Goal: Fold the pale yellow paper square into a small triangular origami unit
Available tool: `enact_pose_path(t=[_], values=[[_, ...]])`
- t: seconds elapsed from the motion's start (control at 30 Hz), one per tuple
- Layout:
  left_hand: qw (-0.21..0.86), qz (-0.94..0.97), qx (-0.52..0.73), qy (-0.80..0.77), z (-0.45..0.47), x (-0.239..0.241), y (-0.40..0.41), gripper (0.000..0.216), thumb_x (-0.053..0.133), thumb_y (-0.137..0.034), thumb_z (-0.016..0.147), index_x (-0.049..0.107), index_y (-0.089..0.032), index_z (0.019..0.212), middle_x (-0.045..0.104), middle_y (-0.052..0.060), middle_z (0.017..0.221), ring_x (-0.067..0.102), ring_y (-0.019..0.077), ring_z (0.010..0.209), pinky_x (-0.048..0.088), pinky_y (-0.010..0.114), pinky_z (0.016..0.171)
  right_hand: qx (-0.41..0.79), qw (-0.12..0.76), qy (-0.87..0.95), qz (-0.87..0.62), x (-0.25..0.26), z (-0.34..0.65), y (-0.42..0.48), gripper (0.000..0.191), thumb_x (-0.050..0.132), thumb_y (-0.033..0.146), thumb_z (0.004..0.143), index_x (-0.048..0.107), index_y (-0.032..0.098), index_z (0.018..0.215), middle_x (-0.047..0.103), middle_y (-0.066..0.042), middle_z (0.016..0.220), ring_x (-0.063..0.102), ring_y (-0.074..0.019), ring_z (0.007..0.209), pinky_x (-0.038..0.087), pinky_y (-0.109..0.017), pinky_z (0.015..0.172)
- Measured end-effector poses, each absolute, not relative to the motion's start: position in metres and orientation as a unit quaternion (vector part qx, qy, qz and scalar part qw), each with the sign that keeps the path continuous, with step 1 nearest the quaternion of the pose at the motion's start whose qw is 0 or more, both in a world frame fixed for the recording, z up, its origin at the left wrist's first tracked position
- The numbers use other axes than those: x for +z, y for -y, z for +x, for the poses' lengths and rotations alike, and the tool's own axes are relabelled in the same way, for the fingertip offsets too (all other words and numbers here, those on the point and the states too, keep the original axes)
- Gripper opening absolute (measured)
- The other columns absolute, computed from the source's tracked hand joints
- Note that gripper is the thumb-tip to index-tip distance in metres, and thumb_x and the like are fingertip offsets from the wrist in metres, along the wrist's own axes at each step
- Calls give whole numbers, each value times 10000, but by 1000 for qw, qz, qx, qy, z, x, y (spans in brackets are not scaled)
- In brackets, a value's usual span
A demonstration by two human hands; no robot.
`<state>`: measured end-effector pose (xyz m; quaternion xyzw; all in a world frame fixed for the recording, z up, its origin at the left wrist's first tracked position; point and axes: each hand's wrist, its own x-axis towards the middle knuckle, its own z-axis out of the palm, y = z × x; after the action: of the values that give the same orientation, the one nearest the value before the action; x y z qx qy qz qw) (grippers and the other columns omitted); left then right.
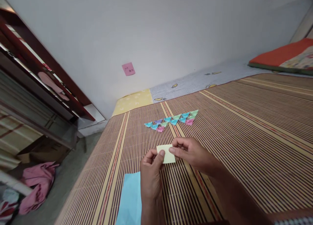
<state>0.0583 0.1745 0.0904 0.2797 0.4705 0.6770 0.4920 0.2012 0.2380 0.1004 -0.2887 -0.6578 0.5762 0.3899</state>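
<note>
My left hand and my right hand both pinch a small pale yellow folded paper, held just above a striped woven mat. The left thumb presses its lower left edge, and the right fingers close on its right edge. Beyond the paper, a row of several small folded paper triangles in blue, green, pink and purple lies on the mat. A light blue paper sheet lies flat on the mat under my left wrist.
A pink sticky note is stuck on the white wall. A red and patterned cushion lies at the far right. Dark wooden furniture stands at left, with pink cloth on the floor below it.
</note>
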Motion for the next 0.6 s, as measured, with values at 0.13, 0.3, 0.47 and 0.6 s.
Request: enact_pose_path(t=[0.13,0.3,0.47,0.6], values=[[489,289,677,-467,57,90,-175,257,853,-336,706,687,-168,807,664,-38,667,550,74,549,409,180,523,577,381,665,-282,96,201,-237,272,595,338,909,516,192,693,438,57,621,379,-109,571,289,-253,536],[485,279,692,-456,59,91,-174,255,849,-346,713,682,-153,708,667,-23,621,593,103,582,451,203,565,576,374,673,-275,102,202,-233,290,575,340,920,505,196,679,417,56,620,365,-115,576,267,-260,529],[429,230,740,-465,59,90,-176,345,896,-402,635,669,-147,680,531,-74,491,444,39,462,340,136,452,554,338,709,-276,107,201,-230,220,611,277,879,536,187,692,427,55,629,374,-115,596,276,-264,549],[455,232,726,-459,54,88,-178,377,906,-416,616,666,-134,683,549,-58,528,399,30,444,343,136,430,488,366,730,-307,107,201,-230,217,578,261,901,563,185,698,459,50,632,394,-119,597,285,-270,554]])
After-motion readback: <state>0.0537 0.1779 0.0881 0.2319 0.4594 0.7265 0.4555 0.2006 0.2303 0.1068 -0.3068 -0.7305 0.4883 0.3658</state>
